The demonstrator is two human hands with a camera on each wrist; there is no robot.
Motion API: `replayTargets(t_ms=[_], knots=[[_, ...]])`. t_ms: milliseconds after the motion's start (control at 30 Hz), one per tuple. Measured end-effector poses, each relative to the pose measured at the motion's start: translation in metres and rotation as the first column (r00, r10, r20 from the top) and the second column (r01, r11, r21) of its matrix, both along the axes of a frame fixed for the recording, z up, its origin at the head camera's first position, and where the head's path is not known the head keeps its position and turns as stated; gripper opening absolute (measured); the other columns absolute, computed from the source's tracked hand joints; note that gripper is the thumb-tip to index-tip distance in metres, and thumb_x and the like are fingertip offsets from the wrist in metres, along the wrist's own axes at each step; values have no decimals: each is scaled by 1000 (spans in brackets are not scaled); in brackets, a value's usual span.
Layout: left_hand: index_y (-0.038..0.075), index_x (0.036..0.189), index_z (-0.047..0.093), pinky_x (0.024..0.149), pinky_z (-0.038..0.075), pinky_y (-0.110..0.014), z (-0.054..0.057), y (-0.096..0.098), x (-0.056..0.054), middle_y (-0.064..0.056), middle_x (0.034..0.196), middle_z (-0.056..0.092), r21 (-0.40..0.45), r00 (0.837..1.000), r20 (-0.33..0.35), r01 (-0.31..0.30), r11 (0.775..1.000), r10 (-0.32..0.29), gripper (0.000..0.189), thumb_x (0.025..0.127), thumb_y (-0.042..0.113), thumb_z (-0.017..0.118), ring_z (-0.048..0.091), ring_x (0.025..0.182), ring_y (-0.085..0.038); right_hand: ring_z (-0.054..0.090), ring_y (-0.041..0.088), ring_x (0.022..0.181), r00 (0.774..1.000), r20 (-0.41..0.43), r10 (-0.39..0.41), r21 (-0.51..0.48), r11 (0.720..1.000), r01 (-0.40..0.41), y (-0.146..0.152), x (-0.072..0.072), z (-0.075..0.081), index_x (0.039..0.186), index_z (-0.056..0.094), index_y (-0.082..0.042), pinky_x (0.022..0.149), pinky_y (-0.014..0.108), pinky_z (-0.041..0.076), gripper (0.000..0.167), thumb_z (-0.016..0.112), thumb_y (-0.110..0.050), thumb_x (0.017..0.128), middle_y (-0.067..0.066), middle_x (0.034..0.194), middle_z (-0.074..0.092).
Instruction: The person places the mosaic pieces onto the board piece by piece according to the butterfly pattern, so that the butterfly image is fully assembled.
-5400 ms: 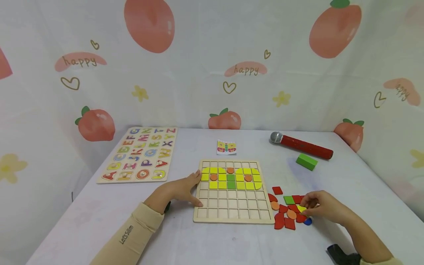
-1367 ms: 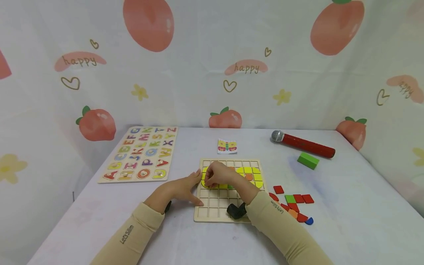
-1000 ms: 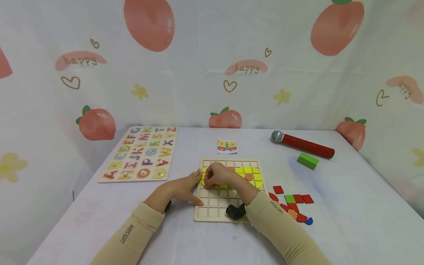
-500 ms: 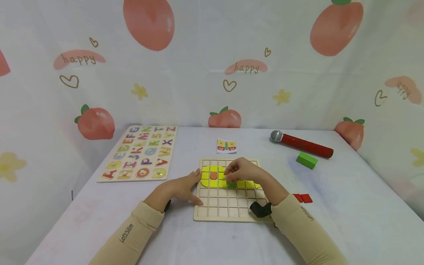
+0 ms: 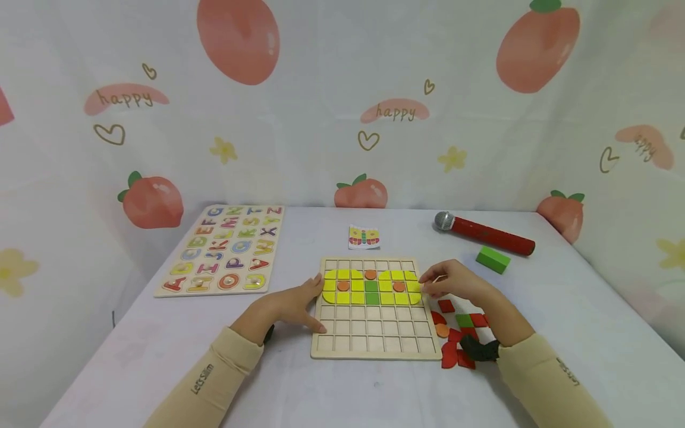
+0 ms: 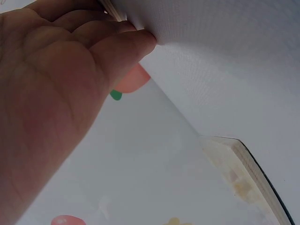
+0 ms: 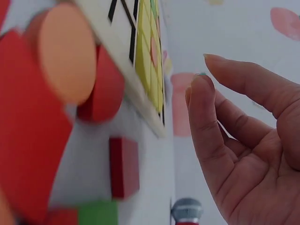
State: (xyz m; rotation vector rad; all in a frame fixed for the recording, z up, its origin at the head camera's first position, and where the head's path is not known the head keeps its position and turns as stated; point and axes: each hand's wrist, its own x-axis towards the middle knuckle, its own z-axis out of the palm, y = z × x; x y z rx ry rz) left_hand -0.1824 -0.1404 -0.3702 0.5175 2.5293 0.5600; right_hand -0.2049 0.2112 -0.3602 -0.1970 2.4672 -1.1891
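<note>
A wooden grid board [image 5: 374,343] lies mid-table, its upper rows filled with yellow pieces [image 5: 343,298], orange discs [image 5: 343,286] and a green column [image 5: 371,291]. Along the board's left edge rests my left hand [image 5: 291,308], fingers spread, thumb at the lower edge. My right hand [image 5: 455,280] hovers by the board's right edge above the loose pieces, thumb and index finger apart. In the right wrist view nothing lies between the fingertips of that hand [image 7: 248,126]. Below it are loose red pieces [image 5: 449,355], an orange disc [image 5: 442,330] and a green square [image 5: 463,321], partly hidden by the wrist.
Behind the board lies a small butterfly pattern card [image 5: 364,238]. An alphabet puzzle board [image 5: 211,292] is at the left. Toward the back right are a red microphone [image 5: 489,233] and a green block [image 5: 493,260]. A printed cloth [image 5: 299,160] hangs behind the table.
My right hand took a yellow piece from the pile to the board's left side, then withdrew rightward. A yellow rounded piece now fills the yellow area's lower left corner. The left hand stayed put.
</note>
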Motion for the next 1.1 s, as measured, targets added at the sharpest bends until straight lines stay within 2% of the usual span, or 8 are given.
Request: replayTargets(t_ms=[400,733,967,1100], knots=[[9,150,16,117,16,-43,2,3,0,-5,159,4,3,1000,-6,3,1000,-3,106,71,43,78,8,146,-24,57,15,79,998,31,-57,48,997,55,32,14,-4,109,65,0,75,27,54,32,67,-21,85,4,92,64],[9,150,15,117,17,-43,1,4,1,-4,159,5,-11,1000,-9,5,1000,-6,106,71,43,78,9,146,-24,58,15,76,998,45,-54,80,996,50,50,39,-4,105,66,0,71,26,54,30,68,-21,84,3,90,66],[10,150,15,117,17,-43,3,0,2,-4,159,4,-17,1000,-4,-13,1000,12,106,71,43,78,8,146,-23,59,15,76,999,26,22,0,1000,-22,41,45,-12,103,66,2,70,23,54,31,70,-21,83,4,90,66],[9,150,15,117,16,-44,3,1,2,-5,159,4,-3,1000,6,-9,1000,9,106,71,43,78,8,146,-24,57,14,72,999,-1,40,13,999,-40,29,44,-16,100,67,1,66,22,53,29,73,-20,80,3,85,65]])
